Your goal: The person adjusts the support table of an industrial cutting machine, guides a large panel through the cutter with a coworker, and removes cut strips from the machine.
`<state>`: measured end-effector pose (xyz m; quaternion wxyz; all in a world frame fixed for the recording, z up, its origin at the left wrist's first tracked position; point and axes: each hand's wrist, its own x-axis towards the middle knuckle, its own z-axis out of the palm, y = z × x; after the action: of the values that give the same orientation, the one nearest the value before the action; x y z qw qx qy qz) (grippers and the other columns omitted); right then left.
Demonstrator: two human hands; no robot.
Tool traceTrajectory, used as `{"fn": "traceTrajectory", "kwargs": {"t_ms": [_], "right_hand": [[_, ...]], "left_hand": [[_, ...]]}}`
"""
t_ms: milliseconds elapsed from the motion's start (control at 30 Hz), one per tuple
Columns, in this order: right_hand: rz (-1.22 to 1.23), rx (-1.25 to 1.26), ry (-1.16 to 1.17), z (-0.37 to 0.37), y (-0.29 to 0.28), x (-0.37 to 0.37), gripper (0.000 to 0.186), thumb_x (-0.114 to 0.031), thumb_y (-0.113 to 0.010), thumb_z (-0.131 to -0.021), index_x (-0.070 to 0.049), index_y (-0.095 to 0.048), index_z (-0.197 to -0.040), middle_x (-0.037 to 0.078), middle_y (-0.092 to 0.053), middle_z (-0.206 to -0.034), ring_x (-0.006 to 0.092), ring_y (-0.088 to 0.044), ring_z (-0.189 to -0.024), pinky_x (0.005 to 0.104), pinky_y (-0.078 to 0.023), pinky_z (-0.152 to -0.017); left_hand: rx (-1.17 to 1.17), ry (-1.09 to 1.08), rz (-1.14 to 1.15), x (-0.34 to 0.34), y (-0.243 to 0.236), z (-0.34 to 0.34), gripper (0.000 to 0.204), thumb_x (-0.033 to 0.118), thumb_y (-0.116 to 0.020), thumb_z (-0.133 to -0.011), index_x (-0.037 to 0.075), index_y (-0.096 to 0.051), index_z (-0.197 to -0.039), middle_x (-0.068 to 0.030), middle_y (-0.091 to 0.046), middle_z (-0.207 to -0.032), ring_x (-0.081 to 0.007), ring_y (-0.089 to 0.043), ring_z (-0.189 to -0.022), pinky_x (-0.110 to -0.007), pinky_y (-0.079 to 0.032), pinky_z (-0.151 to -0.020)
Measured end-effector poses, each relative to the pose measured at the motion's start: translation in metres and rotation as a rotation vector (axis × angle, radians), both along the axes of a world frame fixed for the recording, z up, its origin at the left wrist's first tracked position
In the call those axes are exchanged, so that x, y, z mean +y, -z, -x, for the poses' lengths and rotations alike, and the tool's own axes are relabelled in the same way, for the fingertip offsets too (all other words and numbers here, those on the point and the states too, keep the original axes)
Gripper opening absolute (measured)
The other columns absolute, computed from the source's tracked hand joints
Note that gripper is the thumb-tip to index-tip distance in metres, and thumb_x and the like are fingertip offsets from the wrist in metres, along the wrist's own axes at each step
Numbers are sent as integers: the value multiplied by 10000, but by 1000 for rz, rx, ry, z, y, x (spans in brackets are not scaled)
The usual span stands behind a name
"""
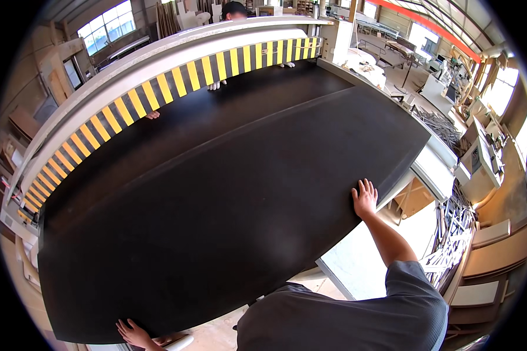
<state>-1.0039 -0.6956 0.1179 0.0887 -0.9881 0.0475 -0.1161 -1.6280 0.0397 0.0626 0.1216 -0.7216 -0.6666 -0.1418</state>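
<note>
A large black panel [216, 205] stretches before me, its far part lying by a machine beam with yellow and black stripes [181, 82]. My left hand [133, 334] rests on the panel's near left edge, fingers stretched out. Toward the near right edge, my right hand [365, 199] lies flat on the black surface with its fingers spread. Under the striped beam, the fingers of other people's hands show at the panel's far side: a bare one [153, 114] and two pale, seemingly gloved ones [217, 85], [286, 64].
Behind the beam stands a person [234, 10]. A pale side table [357, 257] juts out below my right arm. Thin offcut strips [454, 228] lie heaped at the right, beside stacked boards [498, 248]. A grey machine [480, 155] stands farther back.
</note>
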Motion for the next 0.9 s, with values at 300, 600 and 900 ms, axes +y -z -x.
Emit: {"fn": "traceTrajectory", "kwargs": {"t_ms": [300,600,900], "right_hand": [[3,11,5,0,-1,1,620,-465,-452,-1070,-77,-471,-1553,138,-369,-1671,314,-261,-1577,505,-172,-1290],[2,14,9,1,-2,3,620,-467,-452,-1069,-82,-470,-1555,134,-366,-1674,310,-261,-1578,498,-173,-1292],[4,16,10,0,-1,2,624,-468,-455,-1067,-80,-469,-1556,132,-366,-1675,310,-260,-1579,501,-175,-1291]], "left_hand": [[-11,2,-7,-3,-2,-2,551,492,-494,-1073,123,-619,-1464,-71,-548,-1563,-311,-492,-1441,-475,-379,-1187],[-21,-1,-15,-2,-1,0,549,488,-501,-1072,118,-623,-1457,-72,-551,-1560,-312,-497,-1436,-474,-383,-1185],[-32,14,-19,-4,-4,-1,543,480,-507,-1069,112,-629,-1451,-82,-561,-1550,-316,-505,-1429,-471,-386,-1185]]}}
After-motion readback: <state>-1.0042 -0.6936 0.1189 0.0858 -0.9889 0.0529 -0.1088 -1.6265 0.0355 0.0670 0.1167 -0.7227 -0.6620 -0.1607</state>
